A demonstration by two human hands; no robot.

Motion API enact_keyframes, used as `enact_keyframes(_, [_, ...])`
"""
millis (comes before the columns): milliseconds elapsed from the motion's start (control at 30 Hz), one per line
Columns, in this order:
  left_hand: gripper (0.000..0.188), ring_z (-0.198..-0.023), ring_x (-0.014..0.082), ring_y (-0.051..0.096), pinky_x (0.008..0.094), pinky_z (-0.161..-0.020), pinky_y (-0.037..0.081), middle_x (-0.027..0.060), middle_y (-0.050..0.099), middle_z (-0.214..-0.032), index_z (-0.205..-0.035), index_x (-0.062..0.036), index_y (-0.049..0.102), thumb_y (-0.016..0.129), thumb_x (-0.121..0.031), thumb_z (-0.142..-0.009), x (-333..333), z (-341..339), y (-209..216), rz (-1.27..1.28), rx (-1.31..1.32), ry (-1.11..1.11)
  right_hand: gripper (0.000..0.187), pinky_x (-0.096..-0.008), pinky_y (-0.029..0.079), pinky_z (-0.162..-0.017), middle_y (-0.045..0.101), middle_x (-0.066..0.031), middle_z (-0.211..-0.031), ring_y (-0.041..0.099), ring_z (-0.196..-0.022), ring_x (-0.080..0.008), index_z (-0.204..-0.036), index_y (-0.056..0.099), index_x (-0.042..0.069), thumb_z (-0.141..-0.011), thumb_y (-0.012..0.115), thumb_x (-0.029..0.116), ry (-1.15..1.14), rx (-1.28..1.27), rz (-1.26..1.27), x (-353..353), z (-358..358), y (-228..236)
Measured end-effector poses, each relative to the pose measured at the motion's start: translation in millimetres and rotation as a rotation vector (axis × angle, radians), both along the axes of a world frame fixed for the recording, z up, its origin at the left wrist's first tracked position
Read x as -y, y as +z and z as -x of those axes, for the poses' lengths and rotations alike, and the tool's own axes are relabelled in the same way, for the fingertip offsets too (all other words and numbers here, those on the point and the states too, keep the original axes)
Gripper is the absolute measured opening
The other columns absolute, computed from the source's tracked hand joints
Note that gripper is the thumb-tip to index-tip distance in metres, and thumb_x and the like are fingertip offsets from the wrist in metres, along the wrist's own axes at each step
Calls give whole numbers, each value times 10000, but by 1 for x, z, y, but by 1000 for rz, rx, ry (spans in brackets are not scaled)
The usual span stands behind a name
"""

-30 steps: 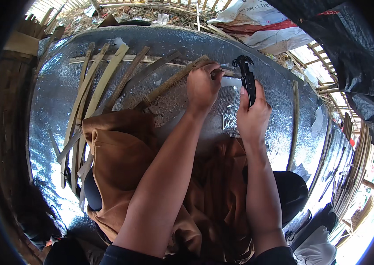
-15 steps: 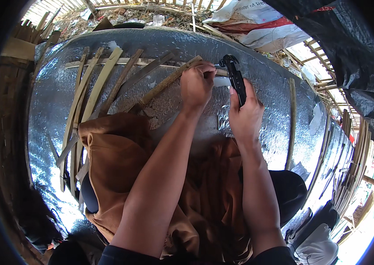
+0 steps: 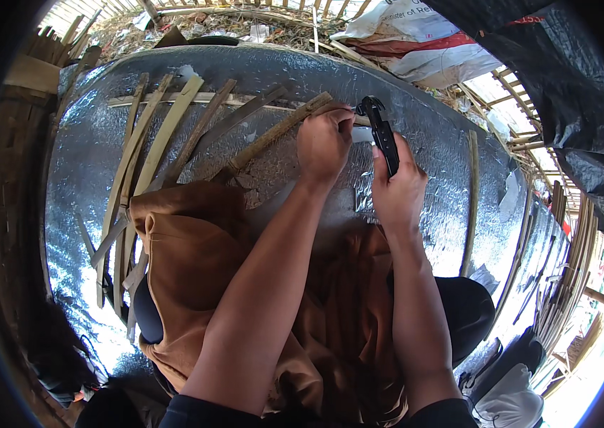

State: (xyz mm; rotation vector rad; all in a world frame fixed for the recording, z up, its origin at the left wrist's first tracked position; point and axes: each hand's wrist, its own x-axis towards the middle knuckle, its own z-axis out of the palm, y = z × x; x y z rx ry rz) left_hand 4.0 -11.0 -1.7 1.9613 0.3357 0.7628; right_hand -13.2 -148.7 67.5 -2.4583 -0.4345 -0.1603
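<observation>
Above the silvery sheet (image 3: pixel 441 143), our right hand (image 3: pixel 399 189) grips a black hammer (image 3: pixel 382 133), its head just beside our left hand (image 3: pixel 325 148), whose fingers curl narrow (whether on anything, we cannot tell); so near, a loose swing could bruise them.

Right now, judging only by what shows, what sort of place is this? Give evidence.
Probably a makeshift shelter doubling as a work spot: dark plastic sheeting hangs at the right, an open slatted framework shows beyond, and wooden strips lie on a silvery foil sheet.
</observation>
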Motion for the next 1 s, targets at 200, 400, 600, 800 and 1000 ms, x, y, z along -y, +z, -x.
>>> enact_keyframes(200, [74, -826, 329, 728, 399, -743, 574, 104, 758, -965, -869, -52, 776, 712, -56, -832, -2, -1, 2, 29, -51, -21, 380, -541, 546, -637, 700, -254, -908, 695, -788, -465, -1327, 559, 49, -976, 632, 176, 45, 16, 87, 1, 1, -4])
enact_keyframes(400, [79, -799, 260, 750, 337, -745, 577, 91, 779, -941, -897, -24, 786, 757, -64, -835, -6, -3, -1, 82, -138, -37, 402, -532, 551, -638, 700, -261, -921, 696, -796, -468, -1353, 541, 36, -988, 618, 186, 11, 130, 16, 0, 6, -4])
enact_keyframes(600, [74, -788, 227, 753, 327, -734, 576, 84, 782, -906, -880, -39, 792, 781, -76, -817, -5, -7, -2, 172, -185, -28, 393, -529, 555, -651, 704, -259, -945, 699, -808, -465, -1339, 550, 28, -989, 619, 193, 6, 122, 58, -3, 6, 0])
enact_keyframes(800, [108, -789, 320, 735, 398, -750, 574, 123, 757, -878, -882, -124, 807, 743, -100, -799, -9, -8, -4, 203, -206, -50, 390, -527, 555, -650, 708, -246, -928, 701, -819, -460, -1333, 559, 31, -983, 626, 189, -14, 86, 35, -5, 10, -6])
enact_keyframes(1000, [112, -795, 325, 736, 403, -748, 572, 130, 751, -856, -879, -138, 809, 739, -105, -799, -7, -8, 2, 216, -284, -51, 363, -523, 556, -671, 706, -260, -950, 703, -837, -457, -1307, 590, 30, -981, 627, 183, -57, -6, 67, -5, 10, 0])
